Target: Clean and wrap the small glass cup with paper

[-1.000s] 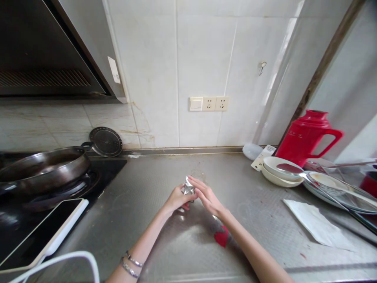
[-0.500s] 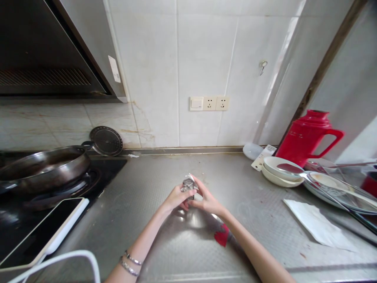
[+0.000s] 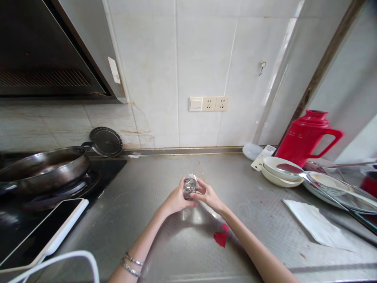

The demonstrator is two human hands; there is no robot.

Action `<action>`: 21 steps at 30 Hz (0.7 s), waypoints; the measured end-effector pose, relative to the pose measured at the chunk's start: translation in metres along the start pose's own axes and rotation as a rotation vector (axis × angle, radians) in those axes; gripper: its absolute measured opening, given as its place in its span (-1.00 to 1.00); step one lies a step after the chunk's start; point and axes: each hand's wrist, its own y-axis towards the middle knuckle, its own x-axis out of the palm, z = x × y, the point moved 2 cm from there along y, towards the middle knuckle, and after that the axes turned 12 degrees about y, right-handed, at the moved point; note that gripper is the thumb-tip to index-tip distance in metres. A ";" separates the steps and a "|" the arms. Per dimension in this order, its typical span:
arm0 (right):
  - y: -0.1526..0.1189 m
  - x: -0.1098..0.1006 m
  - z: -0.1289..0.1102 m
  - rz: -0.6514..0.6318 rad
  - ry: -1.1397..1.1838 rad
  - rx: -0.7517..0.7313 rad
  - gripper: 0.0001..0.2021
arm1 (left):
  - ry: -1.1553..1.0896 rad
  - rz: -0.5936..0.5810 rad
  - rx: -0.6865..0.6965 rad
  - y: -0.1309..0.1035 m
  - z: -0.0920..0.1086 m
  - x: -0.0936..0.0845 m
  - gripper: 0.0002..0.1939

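Observation:
Over the middle of the steel counter (image 3: 165, 251), a small clear glass jar (image 3: 189, 190) is held between my two hands, its round end tilted towards me. My left hand (image 3: 176, 201) is closed around its left side, with the thumb underneath. From the right, the fingers of my right hand (image 3: 208, 196) press on the jar and on a crumpled white tissue (image 3: 193, 178) at its far edge. How far the tissue goes into or around the jar is hidden. A red scrap (image 3: 221, 236) lies nearer to me, beside my right forearm.
At the left are a steel pan (image 3: 53, 169) on the black hob and a phone (image 3: 44, 232) with a white cable. On the right stand a red thermos (image 3: 306, 137), stacked white bowls (image 3: 279, 179) and plates with utensils. A folded white napkin (image 3: 316, 224) lies in front of them.
The jar has been turned so that its round end now faces me more. My left fingers have shifted round its side, and the white tissue shows more clearly by my right fingers.

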 end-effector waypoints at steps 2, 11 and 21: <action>0.000 0.002 0.001 -0.003 -0.028 0.004 -0.27 | 0.077 0.024 0.039 0.000 0.001 0.000 0.00; -0.007 0.001 -0.010 -0.030 -0.517 -0.133 -0.41 | 0.126 0.123 0.034 0.004 -0.004 -0.001 -0.31; -0.007 -0.005 -0.017 0.003 -0.606 -0.204 -0.53 | 0.102 0.086 0.069 0.002 0.003 0.007 -0.25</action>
